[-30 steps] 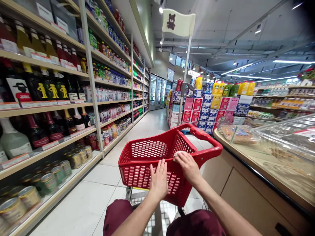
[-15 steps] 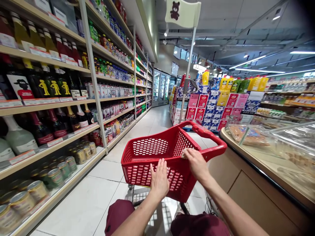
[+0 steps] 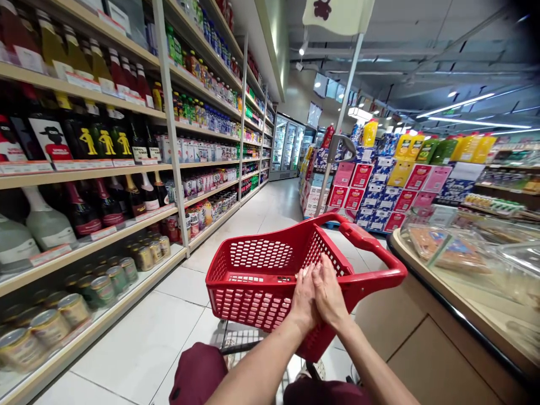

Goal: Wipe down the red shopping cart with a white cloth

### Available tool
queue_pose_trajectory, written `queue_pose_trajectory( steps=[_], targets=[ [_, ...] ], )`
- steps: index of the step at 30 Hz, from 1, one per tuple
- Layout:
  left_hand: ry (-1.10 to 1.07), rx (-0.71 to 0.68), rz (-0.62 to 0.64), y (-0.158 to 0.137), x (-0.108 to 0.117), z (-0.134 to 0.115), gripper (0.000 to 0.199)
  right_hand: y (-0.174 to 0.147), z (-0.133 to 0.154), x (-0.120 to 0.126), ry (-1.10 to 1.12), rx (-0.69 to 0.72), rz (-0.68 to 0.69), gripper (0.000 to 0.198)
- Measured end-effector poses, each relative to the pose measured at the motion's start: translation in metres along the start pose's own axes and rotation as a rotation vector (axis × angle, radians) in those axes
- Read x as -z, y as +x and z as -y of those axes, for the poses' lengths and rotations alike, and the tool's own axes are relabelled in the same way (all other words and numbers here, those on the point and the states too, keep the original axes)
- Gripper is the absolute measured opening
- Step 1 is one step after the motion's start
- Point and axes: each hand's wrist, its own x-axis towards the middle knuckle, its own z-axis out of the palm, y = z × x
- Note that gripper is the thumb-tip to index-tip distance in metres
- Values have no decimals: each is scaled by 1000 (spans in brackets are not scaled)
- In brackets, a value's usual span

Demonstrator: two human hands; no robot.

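Observation:
In front of me stands a red plastic shopping cart (image 3: 253,295) with perforated basket walls and a thick red handle (image 3: 371,253). My left hand (image 3: 304,298) and my right hand (image 3: 329,289) are pressed side by side at the basket's near rim, close to the handle end. Their fingers lie together and point away from me. A small pale bit shows at the left fingertips; what lies between the palms is hidden. The basket floor shows its slots.
Shelves (image 3: 126,219) of bottles and cans run along the left. A glass-topped counter (image 3: 455,304) borders the right side. Ahead are stacked drink cartons (image 3: 371,191) and a pole (image 3: 352,67) with a flag. My knee (image 3: 198,371) is below the cart.
My left hand has moved right from the basket's side wall to meet my right hand. The pale crumpled piece seen in my right fingers is now mostly hidden. The view has shifted slightly.

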Motion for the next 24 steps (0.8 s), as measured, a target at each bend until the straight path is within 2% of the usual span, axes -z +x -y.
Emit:
queue_pose_trajectory(
  steps=[2, 4, 5, 8, 9, 12, 15, 17, 19, 21, 23, 24],
  targets=[
    [-24, -37, -7, -4, -2, 10, 47, 1, -11, 11, -49, 29, -76, 56],
    [-13, -40, -13, -22, 7, 35, 45, -1, -23, 19, -140, 95, -104, 53],
    [8, -17, -20, -34, 15, 51, 46, -3, -28, 21, -189, 132, -95, 50],
    [122, 193, -62, -68, 39, 94, 49, -10, -33, 18, -310, 204, -54, 44],
    [131, 201, -59, -76, 43, 102, 51, -12, -30, 14, -330, 214, -45, 43],
    [112, 160, -50, -79, 38, 101, 57, -15, -16, 0, -338, 269, 27, 41],
    [109, 70, -20, -71, 26, 91, 51, -16, -3, -11, -363, 351, 109, 38],
    [130, 43, -9, -77, 30, 103, 44, -17, -1, -15, -411, 377, 112, 35],
    [170, 109, -42, -95, 45, 130, 43, -19, -1, -17, -445, 398, 103, 33],
    [240, 296, -146, -116, 62, 158, 42, -21, -2, -20, -459, 412, 92, 32],
    [270, 359, -176, -127, 70, 171, 44, -22, -1, -23, -475, 398, 74, 31],
    [270, 346, -171, -128, 69, 171, 45, -23, 0, -24, -487, 382, 65, 31]
  ],
)
